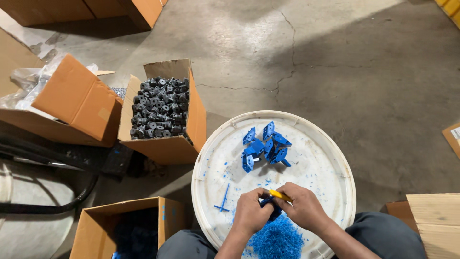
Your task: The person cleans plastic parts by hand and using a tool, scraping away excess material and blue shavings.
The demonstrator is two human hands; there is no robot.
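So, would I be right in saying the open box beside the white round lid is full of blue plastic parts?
Not quite: the open box beside the white lid holds dark grey parts, as the head view shows. The blue parts lie on the lid itself.

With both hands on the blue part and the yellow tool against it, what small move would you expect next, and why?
Probably another short trimming stroke: the right hand holds the yellow tool against the blue part pinched in the left hand, above the blue shavings on the white lid.
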